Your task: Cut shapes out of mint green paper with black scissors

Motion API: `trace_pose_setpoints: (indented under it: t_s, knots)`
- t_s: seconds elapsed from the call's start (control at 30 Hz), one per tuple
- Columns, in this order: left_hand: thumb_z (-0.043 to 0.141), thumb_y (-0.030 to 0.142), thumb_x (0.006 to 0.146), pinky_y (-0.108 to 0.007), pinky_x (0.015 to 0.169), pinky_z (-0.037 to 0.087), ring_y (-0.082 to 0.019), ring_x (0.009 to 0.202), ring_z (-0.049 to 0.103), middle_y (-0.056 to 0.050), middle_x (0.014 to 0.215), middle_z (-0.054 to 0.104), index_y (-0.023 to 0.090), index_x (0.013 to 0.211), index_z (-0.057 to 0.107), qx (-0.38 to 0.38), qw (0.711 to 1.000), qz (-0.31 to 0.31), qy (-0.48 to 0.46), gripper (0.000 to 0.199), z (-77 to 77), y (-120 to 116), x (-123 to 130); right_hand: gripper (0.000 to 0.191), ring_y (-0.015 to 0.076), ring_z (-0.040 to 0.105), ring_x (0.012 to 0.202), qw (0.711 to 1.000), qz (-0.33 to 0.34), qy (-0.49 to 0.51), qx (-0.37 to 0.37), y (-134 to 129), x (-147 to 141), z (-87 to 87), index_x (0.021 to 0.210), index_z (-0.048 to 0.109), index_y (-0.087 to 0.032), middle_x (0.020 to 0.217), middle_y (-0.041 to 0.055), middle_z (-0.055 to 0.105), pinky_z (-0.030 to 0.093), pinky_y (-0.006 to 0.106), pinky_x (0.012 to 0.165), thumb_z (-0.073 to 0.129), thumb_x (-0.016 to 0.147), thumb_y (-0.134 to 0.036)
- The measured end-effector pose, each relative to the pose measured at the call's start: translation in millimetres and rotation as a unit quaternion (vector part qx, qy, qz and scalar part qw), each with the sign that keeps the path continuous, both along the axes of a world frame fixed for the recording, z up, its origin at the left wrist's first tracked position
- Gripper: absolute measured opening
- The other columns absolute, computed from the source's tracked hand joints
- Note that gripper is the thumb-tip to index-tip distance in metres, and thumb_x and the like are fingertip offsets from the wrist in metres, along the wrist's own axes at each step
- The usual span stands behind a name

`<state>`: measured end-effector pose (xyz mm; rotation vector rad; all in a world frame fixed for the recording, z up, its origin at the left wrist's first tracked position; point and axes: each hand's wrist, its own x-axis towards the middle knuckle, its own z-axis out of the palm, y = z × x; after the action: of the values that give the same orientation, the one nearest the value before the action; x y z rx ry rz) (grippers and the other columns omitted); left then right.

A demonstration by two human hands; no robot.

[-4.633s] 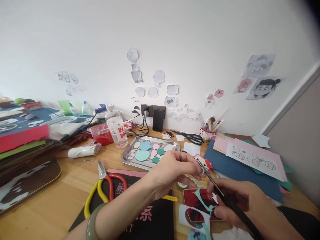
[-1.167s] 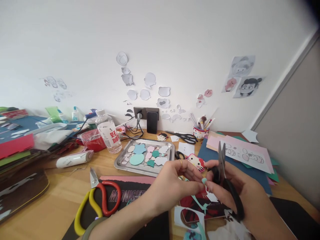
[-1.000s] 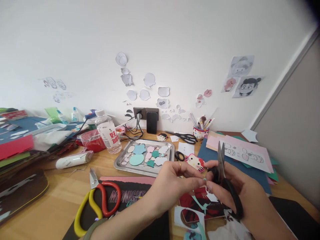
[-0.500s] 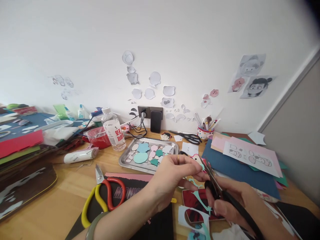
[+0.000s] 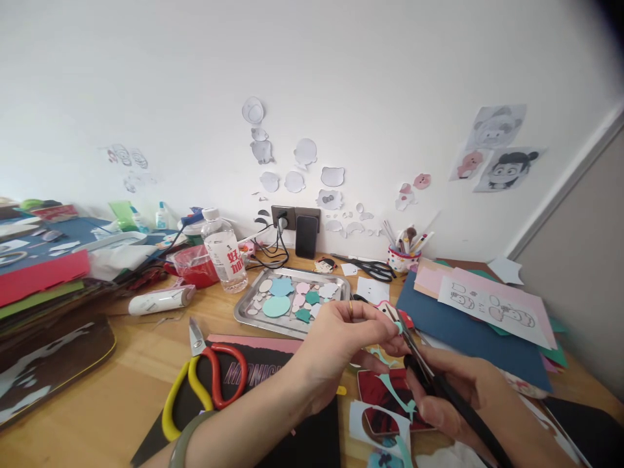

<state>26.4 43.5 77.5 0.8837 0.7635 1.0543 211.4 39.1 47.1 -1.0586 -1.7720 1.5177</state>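
My left hand (image 5: 348,335), with a ring on one finger, pinches a small mint-green paper piece (image 5: 400,327) at its fingertips. Wrapped round the black handles of a pair of scissors (image 5: 451,400) is my right hand (image 5: 468,383). The blades point up and away, with their tips close beside the paper piece; whether they touch it I cannot tell. Below my hands lie mint-green paper scraps (image 5: 397,393) on a dark red card (image 5: 375,416). A metal tray (image 5: 244,314) beyond my left hand holds several cut paper shapes.
Red-and-yellow-handled scissors (image 5: 213,377) lie on a black folder (image 5: 263,419) at my left. A water bottle (image 5: 224,253) stands behind the tray. Stacked coloured paper (image 5: 414,312) lies on the right. Behind are a phone (image 5: 306,237), a pen cup (image 5: 403,260) and black scissors (image 5: 373,268).
The scissor blades have shifted slightly beside the paper piece. The whole view has moved a little, so the scene sits slightly further right. Both hands keep their grips.
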Motion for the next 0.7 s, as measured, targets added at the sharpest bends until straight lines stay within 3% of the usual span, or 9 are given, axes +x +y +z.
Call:
trace_pose_setpoints:
  t_s: [0.07,0.17,0.3,0.4,0.53,0.7]
  knots:
    - [0.07,0.022,0.065,-0.015,0.047,0.047,-0.012,0.063,0.062,-0.005,0.064,0.066,0.011,0.066,0.062,-0.001,1.0,-0.001,-0.001,0.014,0.2,0,0,0.037,0.0196,0.055,0.061,1.0,-0.011,-0.012,0.0,0,-2,2.6,0.099,0.068,-0.032,0.065,-0.0026,0.057,0.05,0.027,0.057,0.072,0.063,-0.029]
    - [0.071,0.023,0.065,-0.015,0.047,0.048,-0.011,0.062,0.062,-0.005,0.065,0.067,0.011,0.066,0.062,-0.003,1.0,0.0,0.001,0.014,0.4,0,0,0.028,0.0166,0.048,0.052,0.999,-0.034,-0.001,-0.006,-2,-8,8.4,0.086,0.071,-0.026,0.056,-0.0032,0.05,0.047,0.025,0.047,0.074,0.058,-0.031]
    - [0.072,0.024,0.064,-0.016,0.048,0.047,-0.013,0.064,0.063,-0.005,0.065,0.067,0.011,0.066,0.063,-0.006,1.0,0.001,0.001,0.016,-0.8,0,0,0.021,0.0117,0.048,0.05,0.995,-0.038,0.077,-0.043,-5,-11,8.4,0.073,0.07,-0.025,0.057,-0.0054,0.051,0.044,0.018,0.047,0.079,0.054,-0.023]
    - [0.072,0.024,0.063,-0.016,0.048,0.047,-0.014,0.064,0.064,-0.006,0.064,0.067,0.011,0.065,0.063,-0.006,1.0,-0.001,0.007,0.016,-1.4,0,0,0.033,0.0159,0.061,0.058,0.985,0.002,0.146,-0.091,-4,-10,3.2,0.085,0.073,-0.029,0.063,-0.0045,0.061,0.052,0.023,0.057,0.08,0.055,-0.019]
    - [0.071,0.022,0.063,-0.017,0.048,0.047,-0.012,0.06,0.062,-0.004,0.062,0.065,0.011,0.065,0.063,-0.003,1.0,-0.002,0.007,0.014,-0.1,1,0,0.04,0.018,0.065,0.063,0.982,0.014,0.171,-0.082,-3,-9,1.6,0.102,0.071,-0.033,0.073,-0.0028,0.067,0.054,0.025,0.06,0.078,0.063,-0.025]
    - [0.071,0.021,0.063,-0.017,0.049,0.049,-0.01,0.056,0.06,-0.004,0.063,0.064,0.01,0.064,0.064,-0.004,1.0,-0.005,0.004,0.013,1.6,1,-1,0.033,0.0185,0.064,0.067,0.996,0.006,0.078,-0.032,-6,-8,11.6,0.1,0.072,-0.03,0.072,-0.0012,0.067,0.055,0.025,0.063,0.075,0.067,-0.031]
